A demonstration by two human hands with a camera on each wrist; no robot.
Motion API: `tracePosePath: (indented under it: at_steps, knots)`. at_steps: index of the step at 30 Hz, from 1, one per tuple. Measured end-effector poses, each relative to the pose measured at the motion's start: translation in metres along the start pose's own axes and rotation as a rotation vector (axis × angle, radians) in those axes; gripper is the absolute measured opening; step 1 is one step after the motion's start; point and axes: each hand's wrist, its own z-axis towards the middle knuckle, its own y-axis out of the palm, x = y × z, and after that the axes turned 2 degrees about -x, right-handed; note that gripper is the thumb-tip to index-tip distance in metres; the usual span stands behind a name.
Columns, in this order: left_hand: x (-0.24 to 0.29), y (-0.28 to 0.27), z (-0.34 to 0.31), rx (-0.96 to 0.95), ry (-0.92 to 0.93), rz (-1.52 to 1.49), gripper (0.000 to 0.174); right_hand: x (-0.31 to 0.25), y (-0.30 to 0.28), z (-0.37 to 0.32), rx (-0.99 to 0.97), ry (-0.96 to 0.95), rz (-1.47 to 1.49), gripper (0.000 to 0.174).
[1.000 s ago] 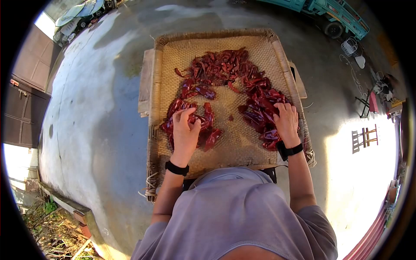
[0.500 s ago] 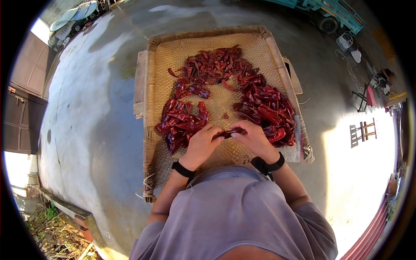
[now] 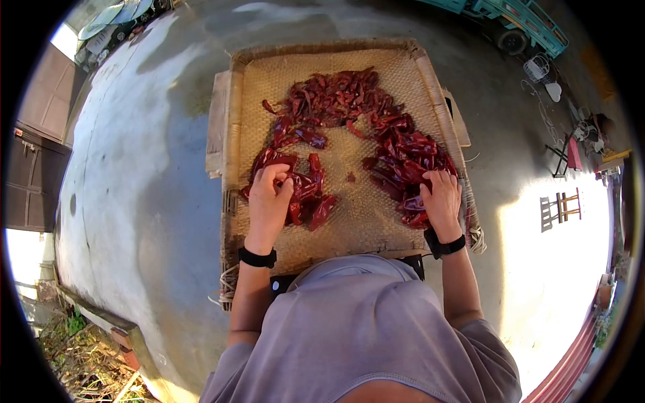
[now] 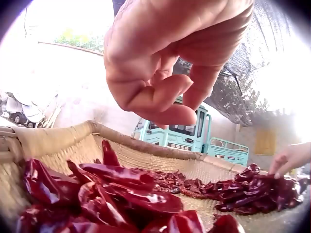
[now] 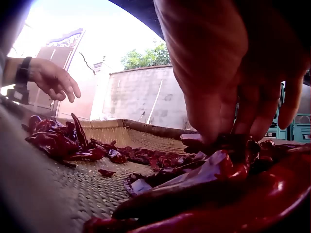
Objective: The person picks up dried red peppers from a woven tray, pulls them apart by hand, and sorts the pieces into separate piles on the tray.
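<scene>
Glossy red chili peppers lie on a woven tray, in a left pile, a right pile and a heap of smaller, more shrivelled pieces at the far end. My left hand hangs just above the left pile, its fingers loosely bent with nothing between them, as the left wrist view shows. At the right pile, my right hand points down, thumb and fingertips pinching a chili pepper among the others. Part of that pepper is hidden by the fingers.
The tray has a raised rim and rests over wooden boards. A teal truck stands on the concrete floor at the far right. A small stool is farther off at right. Each wrist wears a black band.
Half a second ago both hands held one chili pepper together near the tray's front edge. They have since parted, the left to the left pile and the right to the right pile.
</scene>
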Motion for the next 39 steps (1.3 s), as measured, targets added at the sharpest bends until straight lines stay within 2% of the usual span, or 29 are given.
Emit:
tracePosePath:
  at_steps: [5,8,10,11,14,18,21,24,27,28,29,31,33,37,39]
  knots:
    - [0.019,0.041,-0.016,-0.424,-0.034,-0.266,0.028,-0.036,-0.007,-0.007,-0.022,-0.051,0.397,0.021]
    - [0.019,0.075,-0.026,-0.444,-0.069,-0.478,0.034,-0.066,-0.004,-0.013,-0.126,-0.179,0.514,0.020]
    - [0.022,0.080,-0.025,-0.432,-0.067,-0.500,0.033,-0.080,0.002,-0.016,-0.231,-0.215,0.624,0.019]
    - [0.022,0.081,-0.025,-0.426,-0.066,-0.510,0.033,-0.083,0.005,-0.016,-0.236,-0.256,0.636,0.019]
    - [0.024,0.066,-0.022,-0.486,-0.231,-0.679,0.024,-0.085,0.011,-0.019,-0.210,-0.347,0.663,0.019]
    - [0.011,0.045,-0.011,-0.154,-0.252,-0.787,0.016,-0.054,0.011,-0.018,-0.163,-0.148,0.610,0.023]
    - [-0.001,0.028,0.000,0.128,-0.242,-0.795,0.042,-0.041,0.009,-0.021,-0.303,-0.002,0.546,0.026]
    - [-0.005,0.024,0.005,0.395,-0.299,-0.489,0.065,-0.042,0.022,-0.024,-0.277,-0.103,0.459,0.030]
    - [-0.001,0.032,-0.003,0.237,-0.194,-0.494,0.059,-0.051,0.039,-0.022,-0.333,-0.131,0.304,0.034]
    - [-0.002,0.037,-0.006,0.112,-0.145,-0.441,0.052,-0.053,0.044,-0.021,-0.363,-0.141,0.233,0.034]
    - [0.001,0.041,-0.009,-0.025,-0.134,-0.509,0.043,-0.055,0.049,-0.018,-0.392,-0.151,0.162,0.034]
    - [0.005,0.053,-0.013,-0.249,-0.134,-0.537,0.038,-0.055,0.059,-0.010,-0.416,-0.162,0.113,0.034]
    - [0.013,0.060,-0.018,-0.391,0.013,-0.332,0.035,-0.053,0.057,-0.010,-0.405,-0.185,0.141,0.034]
    - [0.028,0.069,-0.026,-0.423,0.170,-0.215,0.037,-0.071,0.028,-0.014,-0.374,-0.268,0.394,0.026]
    - [0.022,0.075,-0.027,-0.417,0.259,-0.043,0.033,-0.078,0.016,-0.015,-0.368,-0.352,0.593,0.022]
